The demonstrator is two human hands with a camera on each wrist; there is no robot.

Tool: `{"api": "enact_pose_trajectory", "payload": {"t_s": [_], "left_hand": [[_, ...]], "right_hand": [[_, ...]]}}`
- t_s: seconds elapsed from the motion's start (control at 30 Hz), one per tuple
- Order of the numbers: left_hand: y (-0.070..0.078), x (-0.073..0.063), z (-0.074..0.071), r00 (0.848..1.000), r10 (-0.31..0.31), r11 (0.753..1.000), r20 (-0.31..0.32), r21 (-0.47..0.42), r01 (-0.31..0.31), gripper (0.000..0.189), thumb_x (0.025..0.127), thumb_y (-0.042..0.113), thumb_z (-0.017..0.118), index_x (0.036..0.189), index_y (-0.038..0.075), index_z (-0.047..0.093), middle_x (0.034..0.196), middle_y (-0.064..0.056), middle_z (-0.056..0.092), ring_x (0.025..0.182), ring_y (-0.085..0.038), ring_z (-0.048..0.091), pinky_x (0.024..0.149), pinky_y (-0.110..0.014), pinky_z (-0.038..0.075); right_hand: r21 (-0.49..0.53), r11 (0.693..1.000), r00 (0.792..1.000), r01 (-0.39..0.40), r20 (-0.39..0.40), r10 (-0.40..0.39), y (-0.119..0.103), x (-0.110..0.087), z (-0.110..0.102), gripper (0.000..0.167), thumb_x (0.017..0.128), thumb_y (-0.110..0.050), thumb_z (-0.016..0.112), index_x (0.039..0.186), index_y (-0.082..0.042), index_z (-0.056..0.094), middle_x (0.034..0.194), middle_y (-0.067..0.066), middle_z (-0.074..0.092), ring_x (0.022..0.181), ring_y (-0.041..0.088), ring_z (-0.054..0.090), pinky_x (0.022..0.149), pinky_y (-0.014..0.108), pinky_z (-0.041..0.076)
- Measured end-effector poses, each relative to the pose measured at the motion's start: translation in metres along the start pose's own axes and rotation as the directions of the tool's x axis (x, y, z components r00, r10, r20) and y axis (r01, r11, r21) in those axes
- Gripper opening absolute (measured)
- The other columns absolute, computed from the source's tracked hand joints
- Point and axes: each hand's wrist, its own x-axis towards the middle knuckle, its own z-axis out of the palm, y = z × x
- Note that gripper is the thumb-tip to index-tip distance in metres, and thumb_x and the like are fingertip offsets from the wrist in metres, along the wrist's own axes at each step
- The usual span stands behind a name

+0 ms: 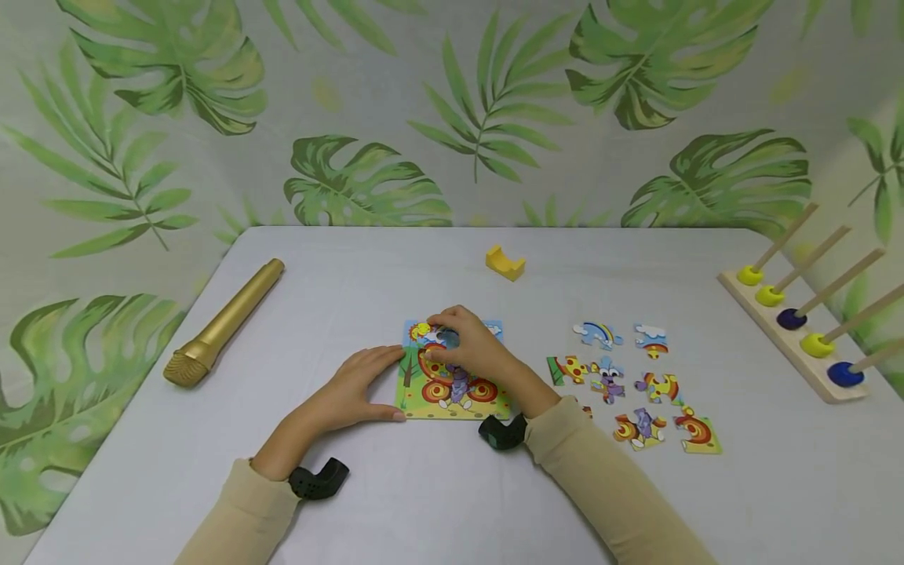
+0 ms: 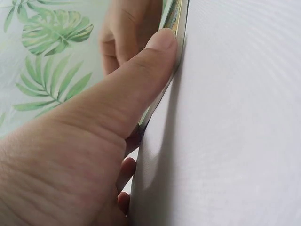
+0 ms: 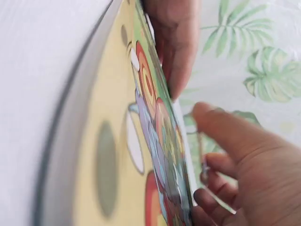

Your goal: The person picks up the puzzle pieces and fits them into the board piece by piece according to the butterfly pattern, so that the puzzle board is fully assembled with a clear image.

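Note:
A picture puzzle board (image 1: 417, 404) with a butterfly scene lies on the white table. The left hand (image 1: 356, 391) touches its left side, fingers at the edge and thumb at the near left corner; in the left wrist view the thumb (image 2: 141, 70) lies against the board's edge. Over the upper part of the board, the right hand (image 1: 476, 345) pinches a puzzle piece (image 1: 447, 338) between thumb and fingers. The right wrist view shows that piece (image 3: 203, 157) edge-on and thin, just off the board's surface (image 3: 108, 113); its picture is hidden there.
Several loose puzzle pieces (image 1: 609, 380) lie right of the board, one partly behind the right sleeve. A gold microphone (image 1: 226, 322) lies at the left. A yellow cradle-shaped block (image 1: 504, 264) sits at the back. A wooden peg rack (image 1: 798, 337) with yellow and blue beads stands at the right.

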Motion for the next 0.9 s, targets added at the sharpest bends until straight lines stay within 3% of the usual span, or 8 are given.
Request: {"api": "enact_pose_trajectory", "payload": {"t_s": [0.2,0.33,0.57,0.9], "left_hand": [[-0.0005,0.0003,0.0002,1.000,0.009,1.000,0.001,0.003,-0.009,0.092,0.068,0.054,0.070,0.138,0.007,0.034,0.142,-0.007,0.032,0.130,-0.030,0.023,0.104,-0.049,0.014],[-0.0014,0.0006,0.0003,1.000,0.009,1.000,0.000,0.004,-0.009,0.091,0.068,0.052,0.071,0.138,0.007,0.034,0.142,-0.007,0.032,0.130,-0.029,0.023,0.104,-0.048,0.014],[-0.0022,0.0009,0.0011,1.000,0.014,1.000,-0.001,0.001,-0.014,0.091,0.068,0.053,0.070,0.138,0.007,0.034,0.142,-0.007,0.032,0.130,-0.029,0.023,0.104,-0.048,0.013],[0.0019,0.0038,-0.0045,0.998,-0.033,0.999,0.050,0.023,0.032,0.093,0.067,0.056,0.070,0.138,0.008,0.034,0.141,-0.007,0.031,0.130,-0.026,0.023,0.104,-0.045,0.015]], "right_hand": [[-0.165,0.986,1.000,0.008,0.014,-0.006,0.0017,0.0012,0.0054,0.058,0.077,-0.039,0.069,0.125,-0.012,0.053,0.121,0.007,0.046,0.108,0.022,0.039,0.090,0.038,0.037],[-0.154,0.988,1.000,0.011,0.028,-0.007,0.0009,0.0005,0.0040,0.058,0.078,-0.037,0.069,0.126,-0.010,0.051,0.124,0.009,0.044,0.111,0.024,0.038,0.092,0.040,0.035],[-0.050,0.998,0.998,-0.036,0.056,0.038,0.0032,-0.0017,-0.0008,0.047,0.080,-0.019,0.066,0.124,-0.008,0.051,0.131,0.009,0.037,0.122,0.025,0.031,0.099,0.043,0.029],[-0.112,0.994,0.999,0.009,0.035,-0.005,0.0015,0.0004,0.0017,0.039,0.085,-0.021,0.063,0.122,-0.012,0.056,0.131,0.009,0.040,0.121,0.028,0.034,0.099,0.044,0.028]]}}
